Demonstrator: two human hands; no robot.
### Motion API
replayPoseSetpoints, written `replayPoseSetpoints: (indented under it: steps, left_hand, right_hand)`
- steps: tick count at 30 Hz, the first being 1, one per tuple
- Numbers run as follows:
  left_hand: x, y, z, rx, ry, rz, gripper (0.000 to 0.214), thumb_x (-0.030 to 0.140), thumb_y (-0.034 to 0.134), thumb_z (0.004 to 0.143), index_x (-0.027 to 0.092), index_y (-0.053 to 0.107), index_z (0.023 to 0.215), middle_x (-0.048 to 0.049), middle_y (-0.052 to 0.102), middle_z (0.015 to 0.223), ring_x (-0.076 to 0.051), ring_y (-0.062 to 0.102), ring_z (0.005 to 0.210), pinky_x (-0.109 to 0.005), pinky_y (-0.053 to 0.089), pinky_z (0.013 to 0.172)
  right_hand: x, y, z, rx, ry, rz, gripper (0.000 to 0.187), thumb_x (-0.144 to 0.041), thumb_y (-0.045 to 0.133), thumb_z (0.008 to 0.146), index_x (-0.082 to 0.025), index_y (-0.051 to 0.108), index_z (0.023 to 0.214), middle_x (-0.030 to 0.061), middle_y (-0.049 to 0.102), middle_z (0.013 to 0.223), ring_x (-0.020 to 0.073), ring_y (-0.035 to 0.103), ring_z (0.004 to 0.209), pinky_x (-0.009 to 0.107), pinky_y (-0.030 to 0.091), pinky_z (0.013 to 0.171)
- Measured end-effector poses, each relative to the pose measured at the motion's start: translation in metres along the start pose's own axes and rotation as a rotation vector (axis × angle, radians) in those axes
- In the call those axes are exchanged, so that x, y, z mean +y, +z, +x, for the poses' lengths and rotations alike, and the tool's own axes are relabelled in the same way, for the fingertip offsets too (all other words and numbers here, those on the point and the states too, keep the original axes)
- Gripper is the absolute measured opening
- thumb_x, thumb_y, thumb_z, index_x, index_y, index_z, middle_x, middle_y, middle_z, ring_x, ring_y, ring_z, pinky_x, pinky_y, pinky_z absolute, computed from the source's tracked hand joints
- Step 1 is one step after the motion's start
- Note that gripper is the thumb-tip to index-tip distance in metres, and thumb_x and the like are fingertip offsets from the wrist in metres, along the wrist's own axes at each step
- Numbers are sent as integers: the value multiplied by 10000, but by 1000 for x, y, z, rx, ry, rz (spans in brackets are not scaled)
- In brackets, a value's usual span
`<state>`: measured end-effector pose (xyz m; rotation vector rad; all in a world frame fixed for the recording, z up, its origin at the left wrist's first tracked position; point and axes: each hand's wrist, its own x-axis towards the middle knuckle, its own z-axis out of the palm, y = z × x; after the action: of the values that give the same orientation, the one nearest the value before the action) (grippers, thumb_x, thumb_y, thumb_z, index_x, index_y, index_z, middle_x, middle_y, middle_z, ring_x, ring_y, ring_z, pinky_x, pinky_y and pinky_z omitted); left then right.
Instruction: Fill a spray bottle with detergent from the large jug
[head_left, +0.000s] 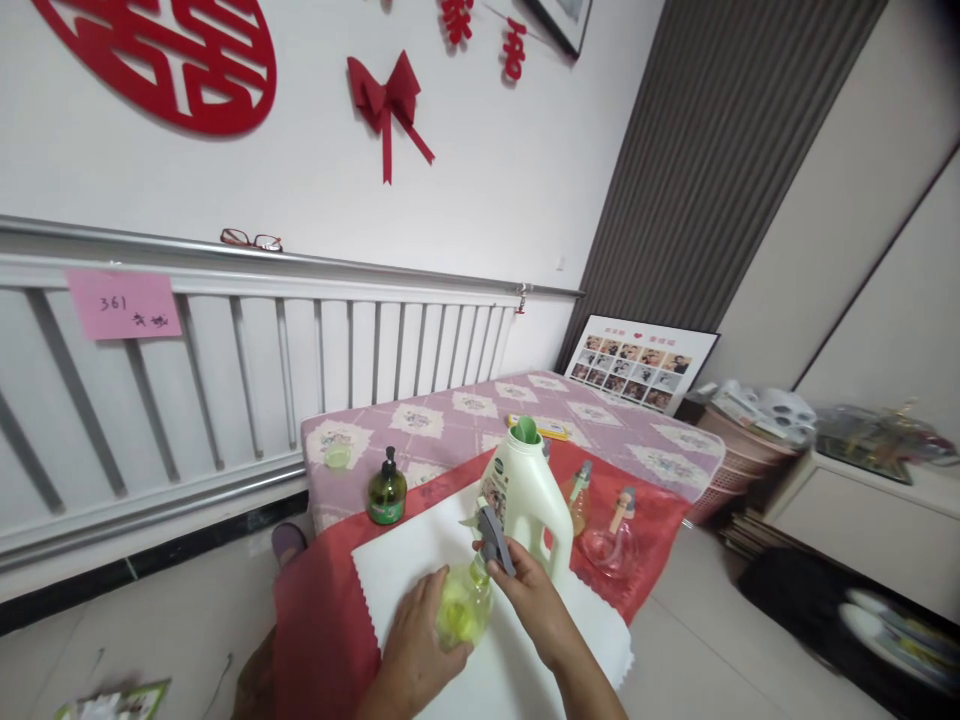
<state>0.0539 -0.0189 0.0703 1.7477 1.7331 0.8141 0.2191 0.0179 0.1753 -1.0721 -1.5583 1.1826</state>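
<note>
A clear spray bottle (459,612) with yellow-green liquid stands in front of me over the white mat (409,545). My left hand (414,632) is wrapped around its body. Fingers of my right hand (529,598) close on the grey spray head (495,540) at the bottle's neck. Whether the head is fully seated on the neck cannot be made out. Just behind stands a large pale-green detergent jug (523,485) with a handle; its opening shows a green spout (526,430). To the left is a dark green pump bottle (387,497).
Two more spray bottles, one orange (580,505) and one clear (616,545), are right of the jug on the red cloth (652,530). A pale green round piece (337,456) and a yellow box (551,429) lie on the patterned tablecloth (472,405). A radiator (300,350) lines the wall.
</note>
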Motion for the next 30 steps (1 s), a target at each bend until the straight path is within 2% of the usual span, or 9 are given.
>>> replayPoseSetpoints:
  steps: [10, 15, 25, 30]
  left_hand:
    - [-1, 1, 0, -26, -3, 25, 923, 363, 615, 635, 138, 310, 1477, -132, 407, 1547, -295, 344, 1435, -440, 260, 1215]
    - [1, 0, 0, -23, -18, 34, 924, 365, 609, 631, 133, 312, 1475, -121, 413, 1545, -283, 349, 1431, -410, 262, 1213]
    - [7, -6, -3, -18, -21, 19, 913, 357, 611, 631, 110, 329, 1464, -140, 435, 1526, -286, 371, 1418, -429, 275, 1207]
    - [7, -6, -3, -22, -15, 17, 918, 365, 609, 634, 106, 322, 1467, -141, 435, 1524, -289, 370, 1416, -434, 269, 1208]
  right_hand:
    - [8, -5, 3, -121, 1, -53, 434, -556, 649, 807, -268, 677, 1130, 90, 726, 1150, 300, 608, 1139, 519, 412, 1045]
    - [13, -4, 5, -158, -10, -79, 465, -589, 625, 815, -272, 656, 1154, 93, 703, 1184, 302, 599, 1136, 503, 415, 1036]
    - [8, -10, 9, -248, -16, -161, 470, -555, 581, 861, -229, 628, 1197, 111, 692, 1175, 289, 599, 1079, 485, 431, 998]
    - [2, -10, 11, -307, -39, -203, 397, -531, 613, 849, -234, 683, 1104, 85, 713, 1118, 287, 619, 1065, 460, 445, 991]
